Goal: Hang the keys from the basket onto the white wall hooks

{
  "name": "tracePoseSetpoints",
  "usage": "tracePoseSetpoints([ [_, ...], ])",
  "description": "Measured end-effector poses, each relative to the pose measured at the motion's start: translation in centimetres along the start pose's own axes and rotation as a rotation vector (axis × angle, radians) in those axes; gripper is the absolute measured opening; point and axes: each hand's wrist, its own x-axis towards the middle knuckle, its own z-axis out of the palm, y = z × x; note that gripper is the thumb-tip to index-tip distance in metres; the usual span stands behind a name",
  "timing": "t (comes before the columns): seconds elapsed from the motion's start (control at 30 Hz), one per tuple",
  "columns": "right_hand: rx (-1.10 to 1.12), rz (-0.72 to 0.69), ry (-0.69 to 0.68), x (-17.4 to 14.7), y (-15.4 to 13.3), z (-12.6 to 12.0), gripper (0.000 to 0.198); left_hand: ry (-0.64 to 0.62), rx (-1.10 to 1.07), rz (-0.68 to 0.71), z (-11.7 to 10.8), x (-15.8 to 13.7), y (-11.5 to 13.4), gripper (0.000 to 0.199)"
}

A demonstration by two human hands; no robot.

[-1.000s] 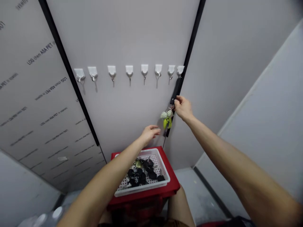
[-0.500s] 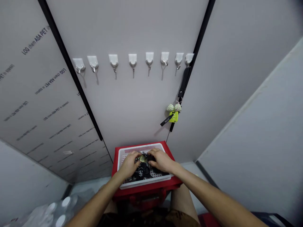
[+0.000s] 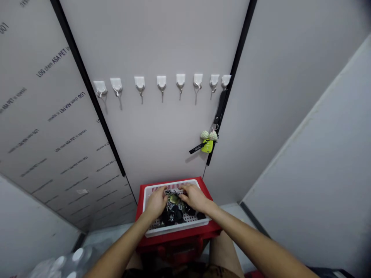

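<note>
A white plastic basket holds a tangle of black and silver pieces, which look like keychains. My left hand is inside its left half, fingers curled at a silver chain. Opposite it, my right hand bends its fingers and thumb round the other side of the same bundle. Between the hands lies a keychain with an olive-green piece and silver links. Both sets of fingertips are on it or its chain, partly hidden by the hands.
The basket sits on a red case between my legs. Ahead, a wall carries a row of white hooks. From the rightmost hangs a black strap with a yellow-green keychain. White-capped bottles stand at lower left.
My hands have shifted slightly apart, uncovering more of the olive-green piece and silver chain. The view has tilted a little, so the hooks appear lower.
</note>
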Motion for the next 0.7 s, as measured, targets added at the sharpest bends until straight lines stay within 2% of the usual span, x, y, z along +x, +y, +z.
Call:
tracePoseSetpoints([
  [0.07, -0.048, -0.011, 0.037, 0.6, -0.6, 0.5, 0.028, -0.005, 0.024, -0.026, 0.0, 0.3, 0.1, 0.030],
  [0.2, -0.012, -0.004, -0.035, 1.6, -1.2, 1.3, 0.019, -0.047, -0.011, -0.029, -0.1, 0.4, 0.1, 0.023],
  [0.3, 0.192, 0.005, 0.001, 1.9, -1.2, 0.7, 0.019, -0.014, -0.097, 0.054, -0.5, 0.3, 0.1, 0.020],
  [0.4, 0.495, 0.039, -0.022, 1.9, -1.2, -0.7, 0.020, 0.031, -0.283, 0.154, -1.2, 0.5, 0.7, 0.018],
  [0.5, 0.746, 0.038, -0.036, 1.9, -1.3, -2.1, 0.018, -0.061, -0.528, 0.211, -2.0, 0.9, 1.9, 0.024],
  [0.57, 0.845, 0.034, -0.004, 2.0, -1.3, -2.9, 0.017, -0.111, -0.597, 0.214, -2.7, 1.1, 2.7, 0.023],
  [0.7, 0.945, 0.045, 0.041, 2.0, -1.7, -4.5, 0.017, -0.065, -0.600, 0.195, -4.2, 1.4, 4.1, 0.022],
])
